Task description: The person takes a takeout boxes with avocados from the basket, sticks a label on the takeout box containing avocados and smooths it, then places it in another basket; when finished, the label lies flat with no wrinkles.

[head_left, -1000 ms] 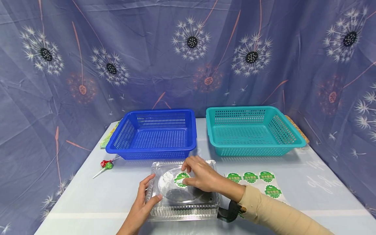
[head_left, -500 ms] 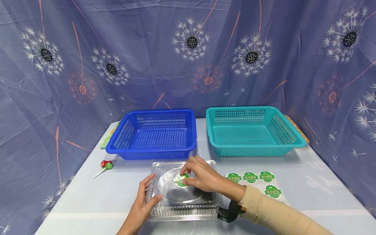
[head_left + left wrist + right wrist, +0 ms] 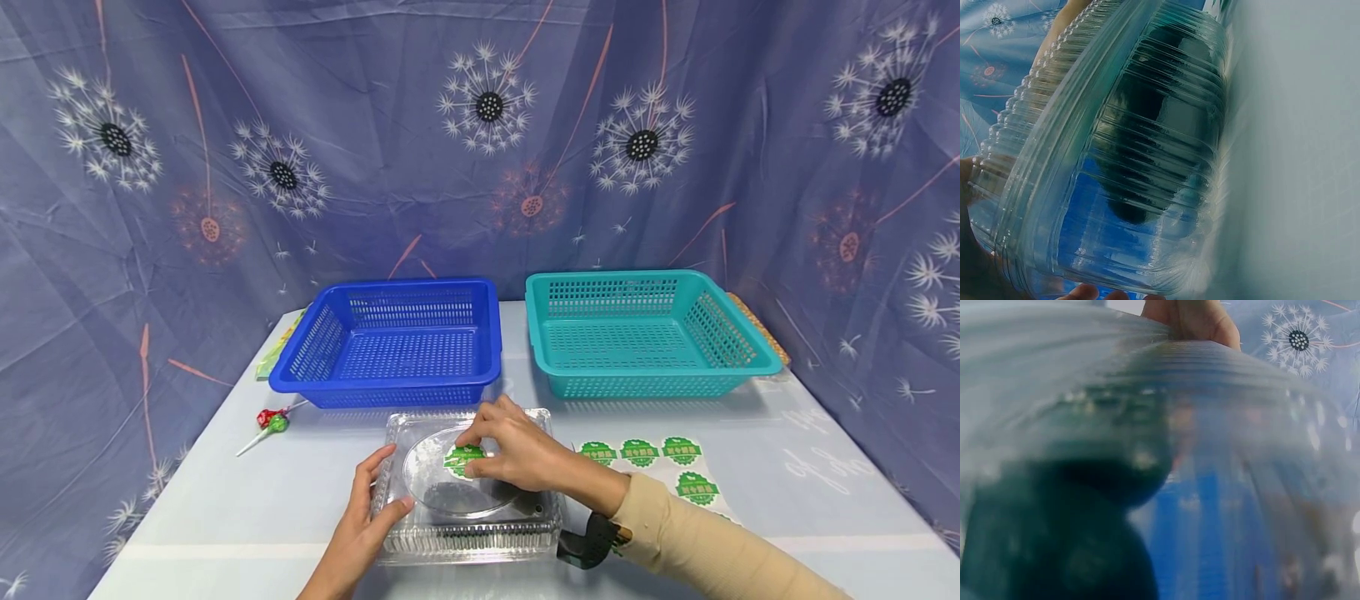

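Note:
A clear plastic box with a ribbed rim lies on the table in the head view. My left hand grips its left side, thumb on the lid, fingers along the far edge. A round green-and-white sticker lies on the lid. My right hand is over the lid, bent index finger and thumb touching the sticker slightly apart and covering its right part. Through the box wall in the left wrist view I see a dark shape; whether it is inside or behind, I cannot tell.
Behind stand a blue basket and a teal basket. Two lollipops lie at the left. A sheet of similar stickers lies to the right, partly under my right sleeve. A packet shows beside the blue basket.
My right index finger has slid slightly left and down over the sticker, the thumb pulling back a little toward its lower right edge. My left hand and the box stay put.

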The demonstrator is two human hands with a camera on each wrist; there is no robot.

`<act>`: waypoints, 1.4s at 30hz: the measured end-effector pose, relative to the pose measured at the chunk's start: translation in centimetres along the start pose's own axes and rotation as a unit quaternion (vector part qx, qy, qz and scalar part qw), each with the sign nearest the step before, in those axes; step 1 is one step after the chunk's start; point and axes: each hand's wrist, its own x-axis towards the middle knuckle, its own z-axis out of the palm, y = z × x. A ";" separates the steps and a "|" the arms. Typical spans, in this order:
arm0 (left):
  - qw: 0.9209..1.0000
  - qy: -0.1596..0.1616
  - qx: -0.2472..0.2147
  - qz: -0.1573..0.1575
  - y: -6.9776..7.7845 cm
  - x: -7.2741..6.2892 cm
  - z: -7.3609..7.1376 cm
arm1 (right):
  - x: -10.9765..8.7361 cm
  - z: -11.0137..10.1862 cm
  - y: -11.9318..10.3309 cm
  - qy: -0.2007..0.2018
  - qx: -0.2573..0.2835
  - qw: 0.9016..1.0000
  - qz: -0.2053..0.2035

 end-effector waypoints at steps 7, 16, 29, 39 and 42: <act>1.000 0.001 0.001 0.003 0.0 0.0 0.0 | 0.1 -0.1 0.0 -0.008 -0.011 1.000 -0.002; 1.000 -0.003 0.000 -0.006 0.1 0.1 0.0 | 0.2 -0.1 -0.1 -0.015 -0.014 1.000 0.010; 1.000 -0.004 -0.005 0.000 0.0 0.1 0.0 | 0.1 -0.5 -0.1 0.000 0.039 0.999 0.018; 1.000 0.002 0.003 0.008 0.0 0.0 0.0 | -0.5 -1.8 0.6 0.023 0.065 0.997 0.024; 1.000 0.003 0.006 0.007 0.0 0.0 0.0 | -0.8 -2.3 1.3 0.039 0.061 0.997 0.026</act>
